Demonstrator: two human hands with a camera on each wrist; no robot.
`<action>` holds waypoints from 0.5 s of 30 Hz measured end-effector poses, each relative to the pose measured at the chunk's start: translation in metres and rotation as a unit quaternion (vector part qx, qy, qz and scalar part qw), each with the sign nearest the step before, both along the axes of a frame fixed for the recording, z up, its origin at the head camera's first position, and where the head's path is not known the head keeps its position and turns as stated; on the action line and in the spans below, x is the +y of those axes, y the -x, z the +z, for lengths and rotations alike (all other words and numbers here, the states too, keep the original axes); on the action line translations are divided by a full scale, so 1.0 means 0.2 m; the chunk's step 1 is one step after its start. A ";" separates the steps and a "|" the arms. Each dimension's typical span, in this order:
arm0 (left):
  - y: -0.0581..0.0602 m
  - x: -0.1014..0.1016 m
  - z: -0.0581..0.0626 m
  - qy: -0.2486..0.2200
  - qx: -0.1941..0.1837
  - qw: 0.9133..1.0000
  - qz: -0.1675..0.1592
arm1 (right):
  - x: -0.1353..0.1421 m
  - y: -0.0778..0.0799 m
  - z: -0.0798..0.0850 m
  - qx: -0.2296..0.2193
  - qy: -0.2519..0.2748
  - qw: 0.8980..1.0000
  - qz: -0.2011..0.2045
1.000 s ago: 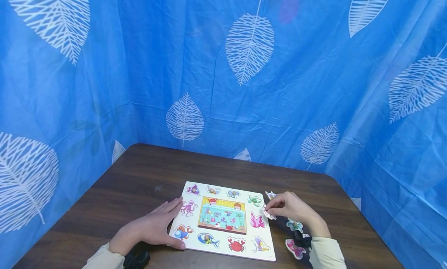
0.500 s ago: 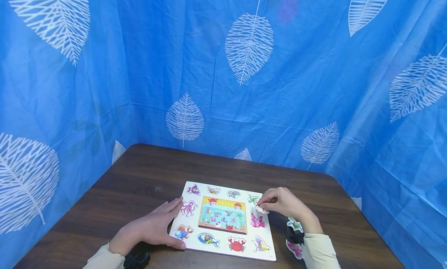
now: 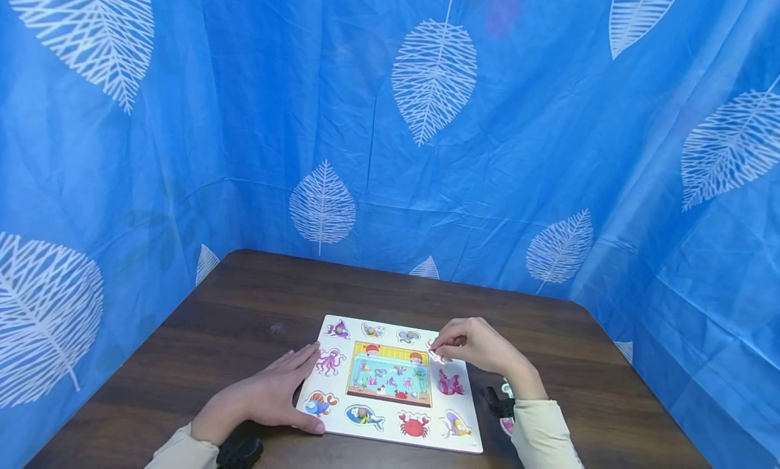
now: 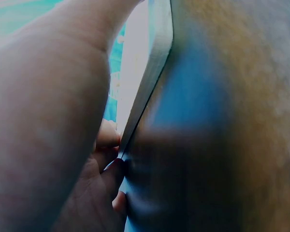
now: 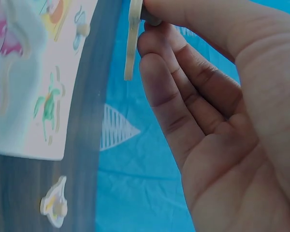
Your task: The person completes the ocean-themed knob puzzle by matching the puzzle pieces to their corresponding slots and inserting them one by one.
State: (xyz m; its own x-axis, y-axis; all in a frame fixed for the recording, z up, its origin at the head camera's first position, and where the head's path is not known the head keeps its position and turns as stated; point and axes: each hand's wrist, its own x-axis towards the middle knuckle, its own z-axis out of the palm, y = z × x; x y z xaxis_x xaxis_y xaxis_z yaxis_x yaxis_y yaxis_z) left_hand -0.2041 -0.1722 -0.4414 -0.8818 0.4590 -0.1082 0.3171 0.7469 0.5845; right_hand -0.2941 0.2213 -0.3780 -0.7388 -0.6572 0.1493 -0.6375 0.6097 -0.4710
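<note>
A white puzzle board (image 3: 391,421) with sea-animal pictures lies on the table. My left hand (image 3: 274,391) rests along its left side, fingers straight, thumb at the near-left corner; the left wrist view shows fingertips touching the board's edge (image 4: 154,63). My right hand (image 3: 484,350) pinches a puzzle piece (image 3: 440,355) by its knob over the board's far-right corner, covering the green turtle picture. Seen edge-on in the right wrist view, this wooden piece (image 5: 131,48) is apart from the board; its picture is hidden. Knobs show on the blue fish (image 3: 363,417) and the purple fish (image 3: 338,329).
Loose pieces (image 3: 507,425) lie right of the board, partly behind my right wrist. Another knobbed piece (image 5: 55,205) lies on the table near the board's corner in the right wrist view. A blue leaf-print cloth (image 3: 390,117) surrounds the dark wooden table (image 3: 201,333).
My right hand has carried the pinched piece leftward from beyond the board's right edge to above its far-right corner. The left hand and board have stayed put.
</note>
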 end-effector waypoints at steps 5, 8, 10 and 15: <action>0.01 0.00 0.00 0.006 0.000 1.000 0.001 | -0.07 0.01 0.00 0.006 -0.002 1.000 0.004; 0.02 0.00 0.00 0.010 0.001 1.000 0.001 | -0.11 0.01 0.01 -0.003 -0.001 1.000 0.000; 0.02 0.00 0.00 0.011 0.000 1.000 -0.001 | -0.14 0.00 0.01 -0.012 0.001 1.000 -0.003; 0.02 -0.01 0.00 0.011 -0.002 1.000 -0.002 | -0.21 -0.01 0.00 -0.018 0.003 1.000 -0.010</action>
State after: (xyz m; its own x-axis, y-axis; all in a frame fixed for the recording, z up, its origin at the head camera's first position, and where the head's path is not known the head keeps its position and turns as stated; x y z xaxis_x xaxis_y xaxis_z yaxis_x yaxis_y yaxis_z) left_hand -0.2086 -0.1740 -0.4417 -0.8791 0.4609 -0.1212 0.3189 0.7579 0.5691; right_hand -0.2922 0.1800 -0.3772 -0.7563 -0.6419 0.1264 -0.6082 0.6187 -0.4973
